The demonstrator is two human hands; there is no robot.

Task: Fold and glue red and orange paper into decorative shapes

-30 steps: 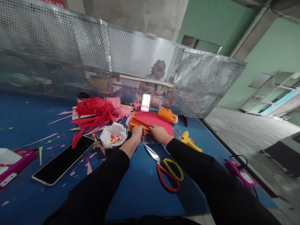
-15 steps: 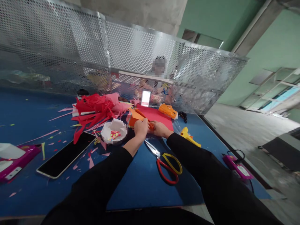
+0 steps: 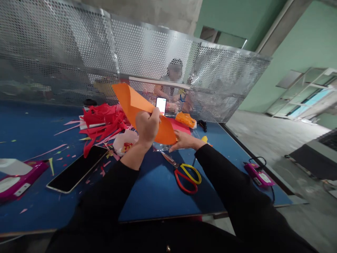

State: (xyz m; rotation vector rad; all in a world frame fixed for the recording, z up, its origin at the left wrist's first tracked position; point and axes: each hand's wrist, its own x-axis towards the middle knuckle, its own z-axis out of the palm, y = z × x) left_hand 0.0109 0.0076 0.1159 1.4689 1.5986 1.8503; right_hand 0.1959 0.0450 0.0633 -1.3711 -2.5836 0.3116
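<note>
A large orange sheet of paper [image 3: 139,101] is raised above the table, slanting down from upper left to lower right and curled along its length. My left hand [image 3: 147,128] is closed on its near edge, thumb on top. At the sheet's lower right end, my right hand [image 3: 185,140] has its fingers at the corner, with the thumb apart below. Beneath it lies red paper [image 3: 181,126], partly covered. Scissors [image 3: 184,175] with one red and one yellow handle rest in front of my hands. A paper-lined bowl [image 3: 123,138] with small coloured bits stands left of my left wrist.
Red paper strips [image 3: 105,119] are heaped at the left. A dark phone [image 3: 79,170] lies before them; a lit phone [image 3: 161,104] stands at the back. An orange packet [image 3: 185,119] sits right of it. Purple devices [image 3: 259,174] lie at both sides. Behind a perforated metal screen [image 3: 152,52] sits a person.
The orange paper has been lifted and now spreads out to the upper left. My left hand has risen and moved left with it; my right hand stays low at its right end.
</note>
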